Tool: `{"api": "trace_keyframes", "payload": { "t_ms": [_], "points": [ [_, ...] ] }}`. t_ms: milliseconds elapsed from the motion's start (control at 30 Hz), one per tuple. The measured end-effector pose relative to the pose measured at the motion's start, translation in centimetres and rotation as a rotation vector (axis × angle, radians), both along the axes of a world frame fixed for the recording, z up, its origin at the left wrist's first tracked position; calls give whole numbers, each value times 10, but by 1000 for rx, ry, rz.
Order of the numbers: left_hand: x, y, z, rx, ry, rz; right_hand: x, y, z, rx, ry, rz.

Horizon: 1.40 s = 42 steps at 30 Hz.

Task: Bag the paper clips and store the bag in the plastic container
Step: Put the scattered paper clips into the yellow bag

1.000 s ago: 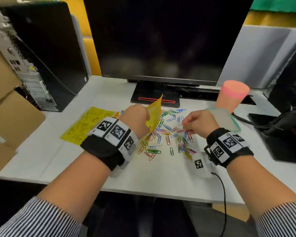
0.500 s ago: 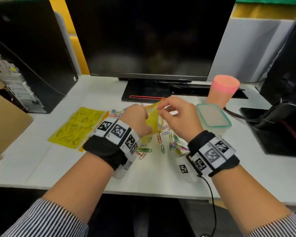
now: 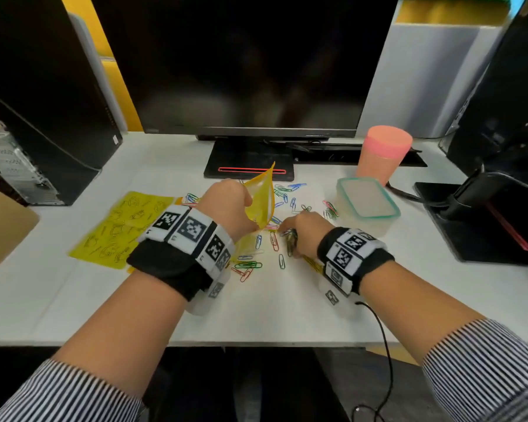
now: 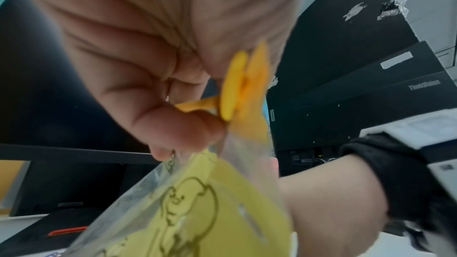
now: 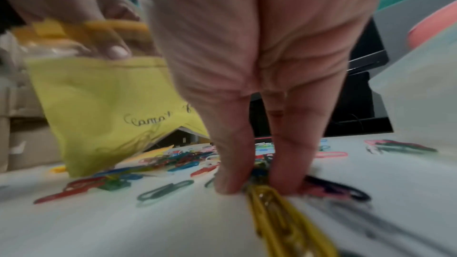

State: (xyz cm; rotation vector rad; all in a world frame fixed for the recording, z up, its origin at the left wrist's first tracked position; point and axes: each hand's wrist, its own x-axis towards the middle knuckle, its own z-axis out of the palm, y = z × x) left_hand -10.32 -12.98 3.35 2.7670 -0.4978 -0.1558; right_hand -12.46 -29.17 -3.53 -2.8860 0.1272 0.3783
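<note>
My left hand [image 3: 230, 205] pinches the top edge of a yellow printed zip bag [image 3: 261, 196] and holds it upright, its mouth up, over the desk. The left wrist view shows thumb and finger [image 4: 188, 124] clamped on the bag [image 4: 197, 212] near its yellow zip. Coloured paper clips [image 3: 247, 264] lie scattered on the white desk under and around both hands. My right hand [image 3: 288, 234] is down on the desk just right of the bag, fingertips [image 5: 227, 181] pinching a small bunch of clips [image 5: 262, 181]. The plastic container [image 3: 378, 228], its teal-rimmed lid on, stands to the right.
A pink cup [image 3: 383, 153] stands behind the container. The monitor's base [image 3: 250, 161] is just beyond the clips. More flat yellow bags [image 3: 119, 226] lie at the left. A computer tower [image 3: 43, 102] stands at the far left, black equipment and a cable [image 3: 409, 193] at the right.
My right hand dropped from the bag's mouth to the desk and closed on a bunch of clips. The left hand kept the bag upright.
</note>
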Motion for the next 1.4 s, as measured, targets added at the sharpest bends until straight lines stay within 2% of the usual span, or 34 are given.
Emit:
{"api": "trace_keyframes", "payload": {
  "t_ms": [133,300,400,467,533,567,633,700,800,867,967,1000,1033,1133,1167,1233,1400],
  "points": [
    [0,2,-1,-1,-3,-2,20,6,0,-15,-21,16],
    [-2,1,-4,-19,3,3,21,4,-4,-7,-89,26],
    [-4,-1,-6,-42,25,7,15,-9,-3,95,-176,-56],
    [-3,-2,-6,-50,52,-6,11,-19,8,366,-241,-216],
    [-3,-4,-7,-47,68,-21,3,-22,28,790,-320,-321],
    [-4,-5,-8,-45,70,-27,0,-20,39,961,-363,-324],
    [-5,-8,-9,-33,65,-38,-3,-11,57,1102,-432,-268],
    [-5,-11,-10,-21,52,-49,-5,4,64,1058,-430,-202],
    [-6,-14,-9,-11,22,-56,-5,22,57,771,-376,-106],
    [-6,-13,-8,-6,17,-42,-6,23,53,601,-408,-54],
    [-4,-9,-7,-9,33,-21,-14,8,59,599,-497,-109],
    [-4,-8,-6,-6,34,-13,-19,-1,59,600,-477,-150],
    [-4,-7,-5,-3,31,-7,-26,-10,56,550,-394,-185],
    [-4,-5,-1,7,17,-11,-50,-31,33,204,10,-226],
    [-4,-4,1,9,12,-16,-57,-34,24,119,93,-230],
    [-3,-3,6,2,-1,-20,-61,-36,9,36,140,-234],
    [1,5,15,-26,-49,-7,-41,-29,-4,-85,48,-173]
  ]
}}
